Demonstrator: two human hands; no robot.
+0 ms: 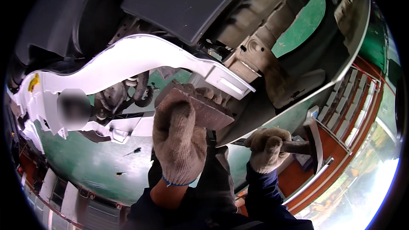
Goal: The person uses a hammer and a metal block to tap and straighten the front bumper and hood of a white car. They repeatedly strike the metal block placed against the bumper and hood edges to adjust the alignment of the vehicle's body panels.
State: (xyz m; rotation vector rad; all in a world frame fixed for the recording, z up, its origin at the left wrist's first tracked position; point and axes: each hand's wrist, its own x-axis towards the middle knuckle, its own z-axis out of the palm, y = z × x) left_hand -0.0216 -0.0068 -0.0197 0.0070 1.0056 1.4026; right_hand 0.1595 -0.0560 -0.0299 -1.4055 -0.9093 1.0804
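My left hand (179, 145), in a knitted work glove, is closed round a heavy brown block (213, 115) with a flat face. It holds the block up below the end of a white car body panel (149, 55); I cannot tell whether they touch. My right hand (267, 148), gloved likewise, grips a hammer by its handle (296, 147). The hammer's long, narrow head (315, 145) points off to the right, apart from the car. Close above the right hand runs the thin pale edge of a fender (294, 104).
Beige structural metal (260, 59) and a dark flat cover (183, 4) lie beyond the hands. A corrugated black hose (143, 87) hangs behind the white panel. On the right is a red-brown rack (294, 174) with pale slats. Small dark tools or scraps (134, 150) lie on the green floor (93, 166).
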